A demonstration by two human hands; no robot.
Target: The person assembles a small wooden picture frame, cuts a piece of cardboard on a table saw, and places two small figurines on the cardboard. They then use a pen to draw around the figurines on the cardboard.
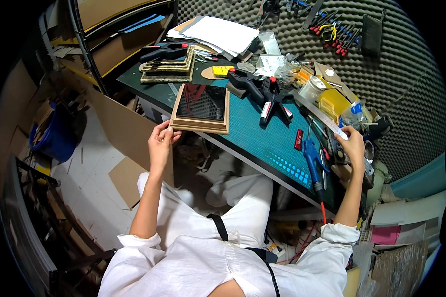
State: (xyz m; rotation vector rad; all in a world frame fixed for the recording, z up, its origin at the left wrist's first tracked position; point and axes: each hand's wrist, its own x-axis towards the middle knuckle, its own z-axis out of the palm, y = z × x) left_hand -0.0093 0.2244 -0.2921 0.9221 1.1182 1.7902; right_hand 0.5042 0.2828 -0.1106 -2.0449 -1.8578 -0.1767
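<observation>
we see the left hand (162,136) pinching the near left corner of the brown frame (203,127), which lies, dark panel (201,102) uppermost, at the bench's (239,157) near edge. the right hand (353,145) grips one end of the metal ruler (323,116) between thumb and fingers. we judge the step to be handling the ruler while steadying the frame; the next move seems to call for clearing the nearby glue gun (312,161).
</observation>
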